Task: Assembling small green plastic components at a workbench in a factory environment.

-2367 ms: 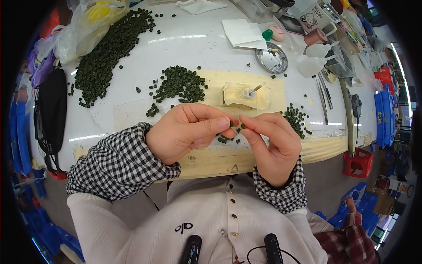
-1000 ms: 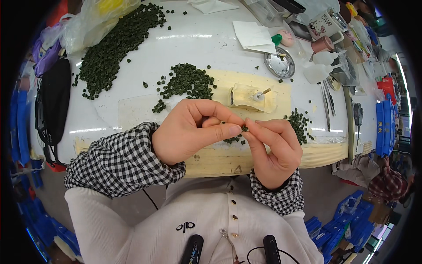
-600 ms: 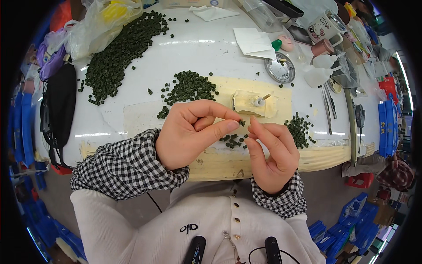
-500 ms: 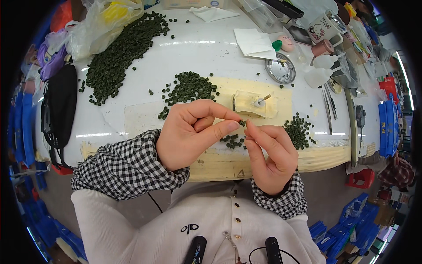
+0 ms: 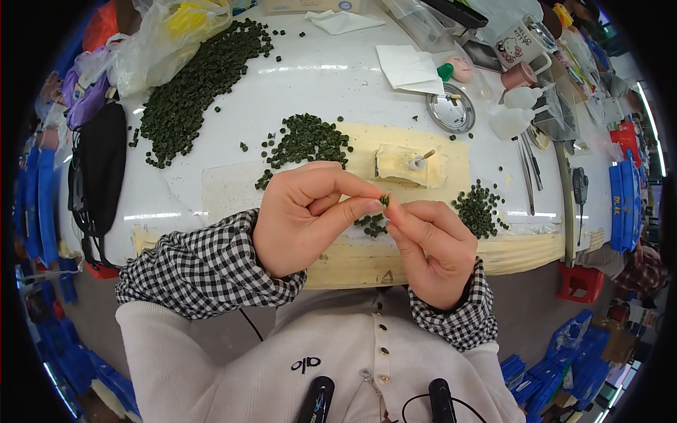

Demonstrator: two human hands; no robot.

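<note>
My left hand (image 5: 307, 215) and my right hand (image 5: 431, 247) meet above the near edge of the white table (image 5: 233, 148), fingertips pinched together on one small dark green bead (image 5: 385, 200). Under the fingers lies a small cluster of green beads (image 5: 371, 225). A pile of the same beads (image 5: 307, 139) sits just beyond my left hand and another pile (image 5: 477, 208) lies to the right of my right hand. A cream block with a small upright peg (image 5: 409, 164) rests on a yellowish mat (image 5: 451, 158) beyond my hands.
A long heap of green beads (image 5: 194, 92) runs along the far left beside plastic bags (image 5: 166, 42). A black bag (image 5: 99, 169) lies at the left edge. A round metal dish (image 5: 451, 113), white paper (image 5: 409, 67), tweezers (image 5: 525, 162) and cups stand at the back right.
Both hands stay pinched together over the same spot; the fingers have shifted slightly on the bead. The view has shifted a little.
</note>
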